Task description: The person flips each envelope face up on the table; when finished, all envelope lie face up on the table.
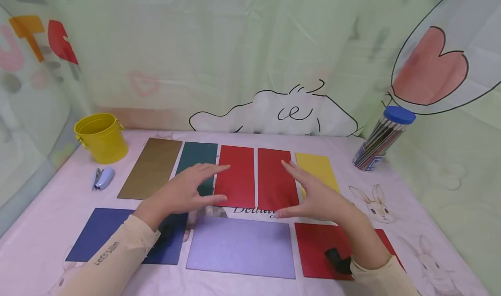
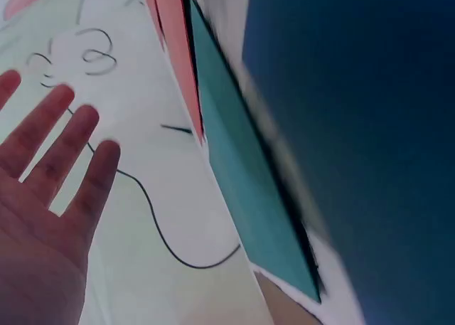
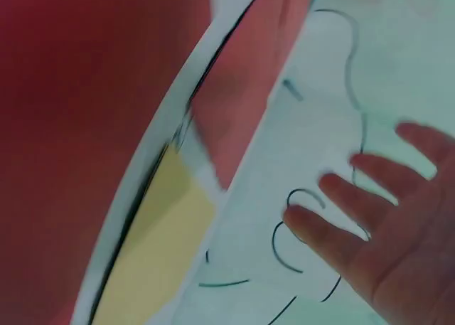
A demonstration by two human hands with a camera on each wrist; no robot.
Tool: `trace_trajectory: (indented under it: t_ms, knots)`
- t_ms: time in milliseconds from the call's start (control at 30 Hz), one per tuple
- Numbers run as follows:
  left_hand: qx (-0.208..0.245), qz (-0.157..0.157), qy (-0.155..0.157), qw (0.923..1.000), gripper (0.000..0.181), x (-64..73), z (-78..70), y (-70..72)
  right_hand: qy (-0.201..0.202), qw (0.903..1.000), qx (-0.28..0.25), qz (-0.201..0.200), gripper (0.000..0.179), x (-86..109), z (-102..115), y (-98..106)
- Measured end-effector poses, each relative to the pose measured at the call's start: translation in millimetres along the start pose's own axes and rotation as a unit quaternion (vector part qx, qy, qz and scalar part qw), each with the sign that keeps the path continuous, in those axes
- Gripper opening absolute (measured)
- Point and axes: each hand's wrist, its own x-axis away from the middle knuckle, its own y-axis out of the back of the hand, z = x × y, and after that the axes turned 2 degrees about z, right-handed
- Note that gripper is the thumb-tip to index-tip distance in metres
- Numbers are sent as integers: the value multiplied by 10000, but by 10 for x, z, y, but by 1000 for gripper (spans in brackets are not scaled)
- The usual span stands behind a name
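Observation:
Both hands hover above a table covered with coloured rectangular sheets, palms facing each other. My left hand (image 1: 189,189) has its fingers extended and holds nothing; it is over the dark green sheet (image 1: 199,152) and the left of two upright red sheets. My right hand (image 1: 317,196) is likewise spread and bare, near the right-hand red sheet (image 1: 275,174) and the yellow sheet (image 1: 315,161). Between the forearms lies a lavender sheet (image 1: 240,248). Beneath the left forearm is a blue sheet (image 1: 101,230), and a wide red sheet (image 1: 317,248) lies partly hidden under the right.
A brown sheet (image 1: 150,167) lies at the left of the back row. Beyond it are a yellow bucket (image 1: 103,141) and a small pale-blue stapler (image 1: 103,178). A clear tube of pencils with a blue lid (image 1: 381,139) stands at the back right, before the curtain (image 1: 219,48).

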Motion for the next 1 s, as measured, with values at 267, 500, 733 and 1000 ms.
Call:
trace_trajectory:
  t_ms: [267,500,733,1000]
  knots:
    - [1408,799,-530,9854,69,296,-112,-109,227,9883,-675,1351,106,113,68,-166]
    - [1327,1161,-561,9827,75,431,-101,-158,492,9807,-686,1763,94,116,98,-229]
    - [1046,1632,-365,9804,77,469,-135,-143,467,9783,-562,1938,85,104,104,-307]
    - [516,1925,-403,9791,87,468,-152,-156,436,9754,-220,2149,77,105,134,-328]
